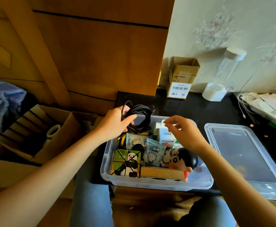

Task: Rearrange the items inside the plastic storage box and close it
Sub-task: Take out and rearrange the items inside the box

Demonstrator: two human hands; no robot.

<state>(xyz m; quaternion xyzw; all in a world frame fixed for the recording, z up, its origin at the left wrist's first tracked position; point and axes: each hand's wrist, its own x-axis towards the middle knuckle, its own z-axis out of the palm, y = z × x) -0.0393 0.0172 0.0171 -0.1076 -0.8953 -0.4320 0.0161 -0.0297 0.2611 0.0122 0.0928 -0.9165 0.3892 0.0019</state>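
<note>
1. On the black counter (199, 110) I've got the box (156, 181), open, with toys and packets inside.
2. My left hand (116, 123) grips the cable coil (140, 117) over the box's back-left corner.
3. My right hand (181, 131) hovers above the contents, fingers loosely curled, holding nothing.
4. Lid (248, 161) lies flat just right of the box.

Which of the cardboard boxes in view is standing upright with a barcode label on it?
The small cardboard box by the wall, behind the plastic box. The bigger ones at left sit low and show no label.
</note>
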